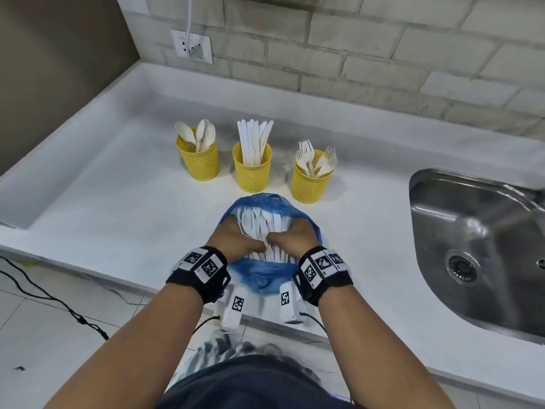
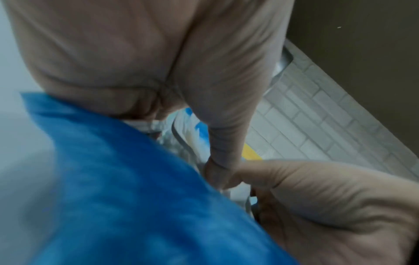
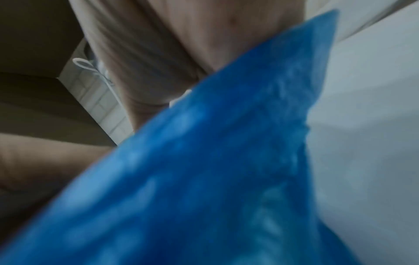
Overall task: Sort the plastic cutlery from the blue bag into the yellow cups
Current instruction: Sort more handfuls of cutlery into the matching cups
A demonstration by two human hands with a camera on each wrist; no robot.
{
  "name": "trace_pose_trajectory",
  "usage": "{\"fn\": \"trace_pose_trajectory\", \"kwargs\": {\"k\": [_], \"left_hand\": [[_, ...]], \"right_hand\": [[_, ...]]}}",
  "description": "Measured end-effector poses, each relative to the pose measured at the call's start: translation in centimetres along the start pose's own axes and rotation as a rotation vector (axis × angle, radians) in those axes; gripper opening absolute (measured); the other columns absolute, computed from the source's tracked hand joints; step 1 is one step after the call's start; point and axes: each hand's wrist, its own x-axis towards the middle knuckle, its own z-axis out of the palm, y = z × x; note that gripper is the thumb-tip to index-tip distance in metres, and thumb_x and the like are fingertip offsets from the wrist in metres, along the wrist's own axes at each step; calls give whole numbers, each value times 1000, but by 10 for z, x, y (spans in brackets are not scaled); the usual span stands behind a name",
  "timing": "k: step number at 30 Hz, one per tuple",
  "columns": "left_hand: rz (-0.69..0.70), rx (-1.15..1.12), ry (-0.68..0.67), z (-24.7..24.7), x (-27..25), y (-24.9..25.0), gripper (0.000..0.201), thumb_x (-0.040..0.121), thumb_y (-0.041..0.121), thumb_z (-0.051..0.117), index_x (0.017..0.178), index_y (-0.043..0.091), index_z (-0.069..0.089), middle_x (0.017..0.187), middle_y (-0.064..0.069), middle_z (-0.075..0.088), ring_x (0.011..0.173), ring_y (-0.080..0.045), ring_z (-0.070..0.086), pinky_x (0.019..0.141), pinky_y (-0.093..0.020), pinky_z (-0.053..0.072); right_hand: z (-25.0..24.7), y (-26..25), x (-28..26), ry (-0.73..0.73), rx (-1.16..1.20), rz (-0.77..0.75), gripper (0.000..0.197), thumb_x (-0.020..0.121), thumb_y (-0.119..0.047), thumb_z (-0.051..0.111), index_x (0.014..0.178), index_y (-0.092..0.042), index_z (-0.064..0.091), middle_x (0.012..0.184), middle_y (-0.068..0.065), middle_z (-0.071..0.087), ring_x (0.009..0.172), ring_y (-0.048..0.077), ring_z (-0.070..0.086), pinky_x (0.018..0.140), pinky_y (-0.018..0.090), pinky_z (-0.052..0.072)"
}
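Observation:
A blue bag point(image 1: 259, 276) lies on the white counter point(image 1: 118, 208) near its front edge, mouth open toward the cups, full of white plastic cutlery point(image 1: 262, 219). Both hands are inside the mouth. My left hand point(image 1: 236, 237) and right hand point(image 1: 295, 236) curl round the cutlery bundle from either side, thumbs meeting on top. Behind the bag stand three yellow cups: spoons point(image 1: 198, 160), knives point(image 1: 252, 169), forks point(image 1: 312, 180). In the left wrist view, the left hand point(image 2: 136, 53) presses over the blue bag point(image 2: 124, 179) against the right hand point(image 2: 328, 206). The blue bag point(image 3: 226, 161) fills the blurred right wrist view.
A steel sink point(image 1: 472, 225) is set into the counter at the right. A wall socket point(image 1: 191, 45) with a white cord sits on the brick wall behind. A black cable point(image 1: 44, 293) runs over the floor tiles at the lower left.

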Motion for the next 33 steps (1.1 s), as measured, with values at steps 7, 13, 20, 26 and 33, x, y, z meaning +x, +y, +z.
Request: {"fn": "trace_pose_trajectory", "kwargs": {"k": [7, 13, 20, 26, 33], "left_hand": [[-16, -290, -189, 5, 1, 1, 36, 79, 2, 82, 112, 17, 75, 107, -5, 79, 106, -25, 73, 100, -40, 56], [9, 84, 110, 11, 4, 9, 58, 78, 38, 83, 129, 20, 63, 124, 0, 68, 114, -21, 64, 90, -27, 46], [-27, 82, 112, 2, 0, 18, 81, 72, 28, 89, 138, 12, 45, 122, 0, 60, 109, -19, 57, 86, -28, 44], [-86, 0, 60, -5, 1, 21, 33, 76, 19, 87, 98, 8, 66, 81, 5, 62, 83, -16, 61, 64, -23, 46], [-75, -86, 60, -2, 0, 20, 19, 75, 19, 75, 84, 3, 69, 73, -7, 67, 67, -23, 64, 60, -27, 48]], "right_hand": [[-11, -3, 8, -113, 254, 129, 47, 54, -25, 87, 98, -9, 76, 93, 11, 79, 89, 32, 76, 86, 57, 61], [-8, 4, 10, 74, 212, -8, 44, 66, -15, 83, 107, -15, 66, 103, 1, 73, 96, 18, 69, 94, 39, 58], [-10, -6, -1, -98, 602, 81, 35, 62, -8, 57, 94, -11, 71, 90, 7, 68, 85, 27, 64, 80, 42, 50], [-19, 5, 5, -128, 689, 164, 39, 81, 26, 49, 112, 9, 66, 107, 31, 71, 100, 47, 70, 90, 61, 56], [-9, 12, 13, 15, 277, 136, 53, 55, -15, 82, 107, -13, 73, 97, 6, 78, 89, 27, 76, 83, 47, 63]]}}
